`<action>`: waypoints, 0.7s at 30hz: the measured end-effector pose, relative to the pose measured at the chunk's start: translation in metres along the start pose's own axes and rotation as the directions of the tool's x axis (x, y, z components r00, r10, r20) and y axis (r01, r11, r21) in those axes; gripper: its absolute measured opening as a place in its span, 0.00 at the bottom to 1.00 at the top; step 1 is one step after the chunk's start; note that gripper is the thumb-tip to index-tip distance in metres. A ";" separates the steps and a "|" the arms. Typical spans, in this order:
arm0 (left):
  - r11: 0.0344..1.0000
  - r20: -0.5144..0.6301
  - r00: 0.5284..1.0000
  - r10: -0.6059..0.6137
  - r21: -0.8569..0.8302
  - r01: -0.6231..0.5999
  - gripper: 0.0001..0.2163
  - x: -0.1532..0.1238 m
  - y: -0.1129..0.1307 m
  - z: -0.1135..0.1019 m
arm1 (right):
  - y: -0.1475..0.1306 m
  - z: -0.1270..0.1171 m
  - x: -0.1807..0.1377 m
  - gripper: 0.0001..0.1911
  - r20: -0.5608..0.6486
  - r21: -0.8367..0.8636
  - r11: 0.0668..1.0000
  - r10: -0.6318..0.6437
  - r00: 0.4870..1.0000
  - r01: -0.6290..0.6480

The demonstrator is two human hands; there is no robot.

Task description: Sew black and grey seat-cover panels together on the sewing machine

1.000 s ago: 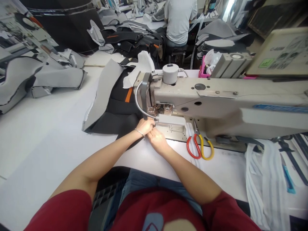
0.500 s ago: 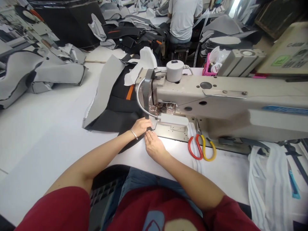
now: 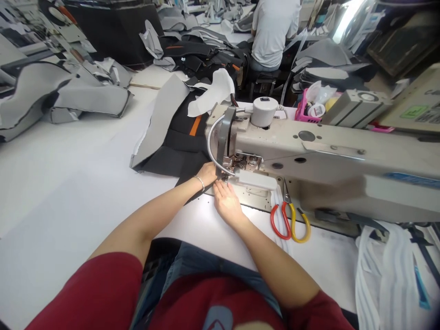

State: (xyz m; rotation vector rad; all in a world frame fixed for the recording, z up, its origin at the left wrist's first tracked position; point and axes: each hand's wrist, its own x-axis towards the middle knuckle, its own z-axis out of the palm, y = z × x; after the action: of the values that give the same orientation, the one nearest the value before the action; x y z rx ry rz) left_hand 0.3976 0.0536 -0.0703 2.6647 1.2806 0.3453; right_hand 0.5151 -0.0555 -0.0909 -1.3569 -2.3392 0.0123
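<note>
Left hand (image 3: 207, 174): fingertips hidden behind the sewing machine head (image 3: 228, 137); grip cannot be confirmed. Needle area obscured by the same head and its gooseneck lamp (image 3: 209, 146). Machine arm (image 3: 343, 160) cut off by the frame edge at 3 o'clock. Seated co-worker (image 3: 275, 36) at 1 o'clock: head cut off. Printed panel (image 3: 417, 114) at 3 o'clock: partly out of frame, text too small to read.

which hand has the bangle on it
The left hand wears the thin metal bangle at its wrist. The right hand, nearer the red-and-yellow-handled scissors, has a bare wrist.
</note>
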 end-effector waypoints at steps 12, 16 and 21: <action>0.996 -0.036 0.999 0.035 -0.075 -0.037 0.12 -0.001 -0.004 0.003 | 0.002 -0.001 -0.002 0.18 -0.011 -0.021 0.999 -0.048 0.999 0.047; 0.998 -0.035 0.998 0.043 -0.045 -0.045 0.12 -0.001 0.002 -0.009 | 0.003 -0.004 -0.001 0.17 -0.019 -0.021 0.999 -0.047 0.999 0.046; 0.993 -0.011 0.997 -0.079 0.086 0.079 0.09 0.027 0.024 -0.043 | 0.006 -0.004 0.002 0.16 -0.045 -0.035 0.998 -0.063 0.997 0.061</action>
State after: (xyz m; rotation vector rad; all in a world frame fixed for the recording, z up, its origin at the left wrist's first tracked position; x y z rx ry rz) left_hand 0.4195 0.0618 -0.0193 2.6759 1.4303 0.2960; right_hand 0.5204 -0.0519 -0.0880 -1.2861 -2.3517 -0.0767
